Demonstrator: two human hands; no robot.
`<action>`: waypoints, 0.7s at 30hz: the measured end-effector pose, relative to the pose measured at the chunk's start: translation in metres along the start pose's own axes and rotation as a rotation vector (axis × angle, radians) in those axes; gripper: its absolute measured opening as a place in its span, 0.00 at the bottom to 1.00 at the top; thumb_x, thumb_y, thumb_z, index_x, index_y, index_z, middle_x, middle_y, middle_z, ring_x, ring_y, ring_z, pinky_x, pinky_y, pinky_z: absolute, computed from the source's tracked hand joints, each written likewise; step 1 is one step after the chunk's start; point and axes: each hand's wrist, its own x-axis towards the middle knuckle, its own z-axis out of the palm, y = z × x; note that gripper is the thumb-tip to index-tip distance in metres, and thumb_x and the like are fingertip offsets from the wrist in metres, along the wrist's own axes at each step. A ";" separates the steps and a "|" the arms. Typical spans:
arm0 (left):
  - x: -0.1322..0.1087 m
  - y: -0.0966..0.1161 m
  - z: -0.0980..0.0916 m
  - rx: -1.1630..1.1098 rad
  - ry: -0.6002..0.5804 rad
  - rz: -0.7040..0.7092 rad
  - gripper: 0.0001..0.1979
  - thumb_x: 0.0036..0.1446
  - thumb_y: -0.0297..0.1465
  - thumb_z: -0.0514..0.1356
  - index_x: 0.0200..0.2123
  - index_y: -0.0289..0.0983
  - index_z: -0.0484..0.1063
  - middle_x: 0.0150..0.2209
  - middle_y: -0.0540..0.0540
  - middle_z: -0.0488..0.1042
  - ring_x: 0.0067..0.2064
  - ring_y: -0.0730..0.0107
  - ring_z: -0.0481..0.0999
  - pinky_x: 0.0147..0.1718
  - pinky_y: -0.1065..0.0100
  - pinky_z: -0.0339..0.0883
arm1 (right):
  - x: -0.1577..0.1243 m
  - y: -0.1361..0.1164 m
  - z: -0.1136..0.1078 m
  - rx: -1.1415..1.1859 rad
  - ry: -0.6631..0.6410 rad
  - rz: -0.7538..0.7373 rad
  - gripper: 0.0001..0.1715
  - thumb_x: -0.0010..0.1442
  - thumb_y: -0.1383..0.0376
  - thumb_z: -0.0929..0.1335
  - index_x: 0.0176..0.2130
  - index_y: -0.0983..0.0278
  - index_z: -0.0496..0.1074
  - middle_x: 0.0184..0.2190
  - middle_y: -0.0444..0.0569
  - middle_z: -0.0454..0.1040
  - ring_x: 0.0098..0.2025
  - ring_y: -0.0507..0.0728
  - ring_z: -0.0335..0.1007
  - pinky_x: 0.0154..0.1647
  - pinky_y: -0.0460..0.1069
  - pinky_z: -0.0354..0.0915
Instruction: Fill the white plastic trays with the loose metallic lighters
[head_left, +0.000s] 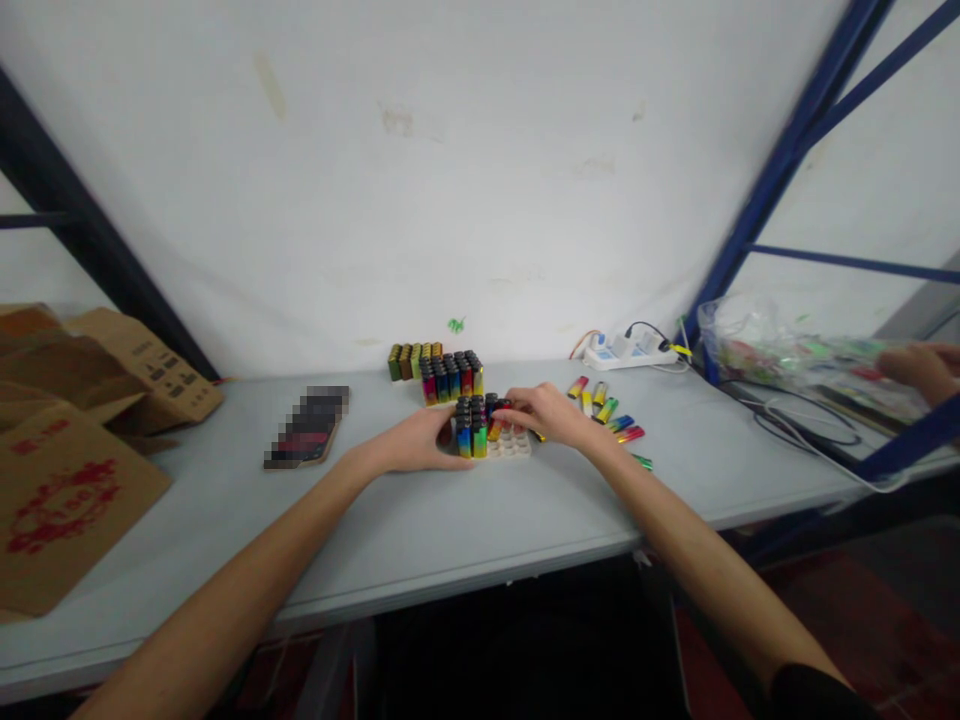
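Note:
On the table, a pale tray (514, 446) with round slots is partly filled with upright lighters (472, 440) in shiny rainbow colours. My left hand (412, 442) is closed around the tray's left side, its thumb low at the front and its fingers partly hidden behind the lighters. Over the slots, my right hand (546, 412) pinches a red-and-yellow lighter (495, 430) beside the filled rows. Loose lighters (609, 410) in several colours lie scattered to the right of my right hand. Just behind the tray stands another block of upright lighters (451, 380).
Green-and-gold lighters (412, 362) stand near the wall. A phone (309, 428) lies to the left, before cardboard boxes (82, 480). At the back right are a power strip (626, 350), cables (795, 415) and a blue rack post (780, 170). Another person's hand (919, 368) shows at far right.

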 end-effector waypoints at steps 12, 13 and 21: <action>0.000 0.000 0.001 0.012 -0.005 -0.008 0.35 0.49 0.49 0.72 0.56 0.38 0.71 0.49 0.42 0.81 0.46 0.52 0.81 0.44 0.59 0.75 | 0.004 -0.003 0.010 0.022 -0.045 0.030 0.27 0.64 0.45 0.72 0.27 0.64 0.75 0.20 0.43 0.70 0.21 0.49 0.57 0.27 0.46 0.50; 0.000 0.000 0.001 0.019 -0.011 -0.008 0.35 0.50 0.49 0.71 0.56 0.38 0.71 0.48 0.42 0.82 0.46 0.52 0.81 0.44 0.59 0.75 | 0.003 -0.001 0.005 0.045 -0.081 0.024 0.26 0.64 0.45 0.72 0.29 0.64 0.77 0.21 0.44 0.73 0.22 0.50 0.60 0.27 0.46 0.52; 0.000 0.001 0.000 0.104 0.008 -0.046 0.35 0.48 0.53 0.71 0.52 0.37 0.72 0.44 0.43 0.82 0.42 0.53 0.80 0.39 0.61 0.73 | -0.009 0.058 -0.051 -0.299 0.104 0.300 0.14 0.70 0.61 0.68 0.41 0.67 0.81 0.36 0.54 0.83 0.35 0.56 0.74 0.38 0.48 0.62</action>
